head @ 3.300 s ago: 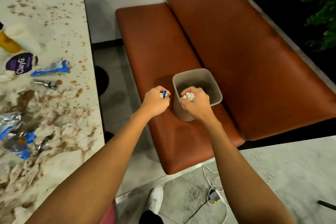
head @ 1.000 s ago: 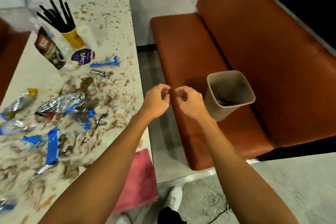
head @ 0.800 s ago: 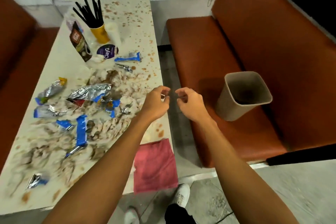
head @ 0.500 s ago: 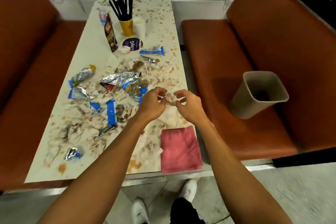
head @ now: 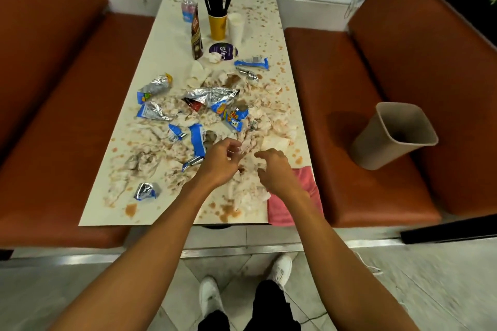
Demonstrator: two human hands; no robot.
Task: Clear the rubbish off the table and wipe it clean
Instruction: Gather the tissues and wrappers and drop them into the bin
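Note:
The long white table (head: 172,62) is smeared with brown stains and strewn with crumpled tissues and several foil and blue wrappers, among them a big silver wrapper (head: 212,95) and a blue wrapper (head: 198,140). My left hand (head: 222,161) hovers over the near right part of the table, fingers loosely curled, holding nothing. My right hand (head: 274,169) hangs beside it, also empty, above soiled tissues (head: 248,193). A pink cloth (head: 293,196) lies at the table's near right corner. The beige bin (head: 395,137) stands tilted on the right bench.
At the far end stand a yellow cup of black straws (head: 217,24), a white cup (head: 236,28), a brown carton (head: 196,35), a small bottle (head: 188,9) and a purple lid (head: 223,51). Orange benches (head: 349,115) flank both sides. My white shoes (head: 212,295) are below.
My view swung left from the bin to the table. Both hands dropped the rubbish they held into the bin, came back empty, and now hover over the table's near right part.

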